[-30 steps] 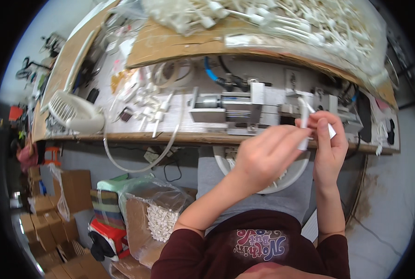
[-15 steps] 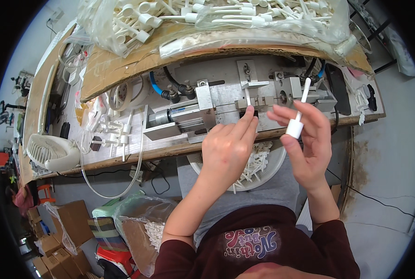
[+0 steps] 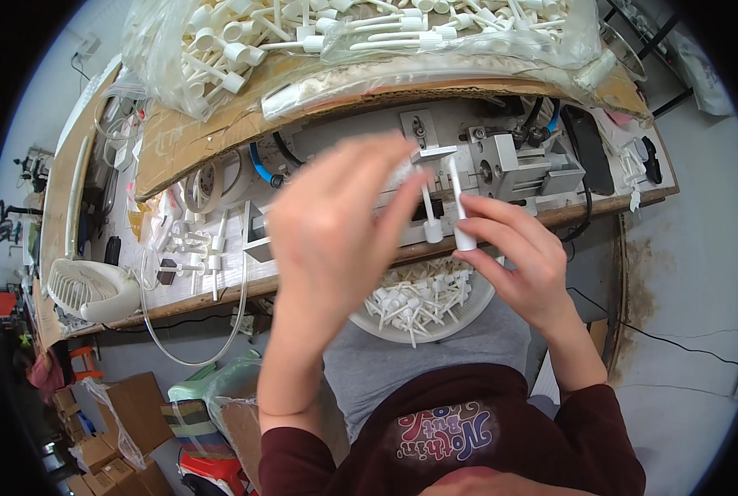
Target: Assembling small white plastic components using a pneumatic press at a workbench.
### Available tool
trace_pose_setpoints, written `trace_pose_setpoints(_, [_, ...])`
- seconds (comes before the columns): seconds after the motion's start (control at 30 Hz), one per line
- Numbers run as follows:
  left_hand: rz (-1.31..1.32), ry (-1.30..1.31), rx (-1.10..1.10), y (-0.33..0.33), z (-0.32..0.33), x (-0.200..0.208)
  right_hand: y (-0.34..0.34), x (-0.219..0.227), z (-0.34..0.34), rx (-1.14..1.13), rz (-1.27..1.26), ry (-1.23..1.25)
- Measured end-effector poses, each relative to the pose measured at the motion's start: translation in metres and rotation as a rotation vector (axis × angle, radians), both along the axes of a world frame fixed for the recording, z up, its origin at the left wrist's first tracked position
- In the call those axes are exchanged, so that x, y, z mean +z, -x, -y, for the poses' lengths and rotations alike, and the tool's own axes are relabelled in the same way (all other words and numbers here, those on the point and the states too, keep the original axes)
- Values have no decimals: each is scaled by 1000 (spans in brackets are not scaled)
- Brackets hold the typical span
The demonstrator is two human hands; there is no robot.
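One white capped stick (image 3: 457, 194) was pinched between the thumb and fingers of your right hand (image 3: 518, 252), its cap at your fingertips and its stem pointing away, leaning slightly leftward. Your left hand (image 3: 328, 219) was held up to the left, blurred by motion, with its thumb and fingers reaching toward the right one. A second capped stick (image 3: 432, 229) was noted between your two hands, cap nearest you and stem end at your left thumb tip; whether your left fingers gripped it could not be told. The two sticks stood near each other, apart.

Below and between your hands, a round white basin (image 3: 478, 306) held a heap of similar white pieces (image 3: 410, 304). Just beyond your fingertips sat a small metal plate (image 3: 433, 154), and beyond your right hand a metal clamp unit (image 3: 522, 169), both on the workbench (image 3: 625, 208). A metal bracket (image 3: 257, 236) was partly hidden behind your left hand. Further left of that hand lay loose white parts (image 3: 214, 263), a clear hose (image 3: 242, 306) and a white fan (image 3: 92, 289). Farthest from both hands, a cardboard sheet (image 3: 171, 157) bore a clear bag (image 3: 158, 74) filled with more white capped pieces
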State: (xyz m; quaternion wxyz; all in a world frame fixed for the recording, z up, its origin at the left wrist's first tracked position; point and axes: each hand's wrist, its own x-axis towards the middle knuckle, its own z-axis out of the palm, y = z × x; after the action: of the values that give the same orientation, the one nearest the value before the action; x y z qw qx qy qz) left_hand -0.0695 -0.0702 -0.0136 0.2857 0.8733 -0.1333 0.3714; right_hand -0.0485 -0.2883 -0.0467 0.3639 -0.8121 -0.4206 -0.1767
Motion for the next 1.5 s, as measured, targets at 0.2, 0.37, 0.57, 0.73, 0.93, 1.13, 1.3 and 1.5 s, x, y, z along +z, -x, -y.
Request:
trace_pose_setpoints(0.2, [70,-39,77,-69,-23,40,-1,-17,-13,17,166,209])
trace_pose_setpoints(0.37, [-63,-187,55,-120,-21,35,-8,-10,-27,26,240,297])
trace_pose_setpoints(0.57, [-391,-547,99,-144,-13,53,-9,-10,-24,4,217,326])
trace_pose_setpoints(0.73, [-392,-480,86,-160,-18,48,-6,-11,-25,-14,189,296])
trace_pose_setpoints(0.93, [42,-366,16,-124,-25,43,-6,-7,-15,13,-151,-22])
trace_pose_setpoints(1.13, [173,-329,-306,-26,-2,32,-6,19,-1,407,-946,-811])
trace_pose_setpoints(1.3, [74,-251,-301,16,2,7,2,8,7,430,-855,-555])
trace_pose_setpoints(1.5, [39,-43,-128,37,-5,-19,2,-11,-6,58,-194,-56])
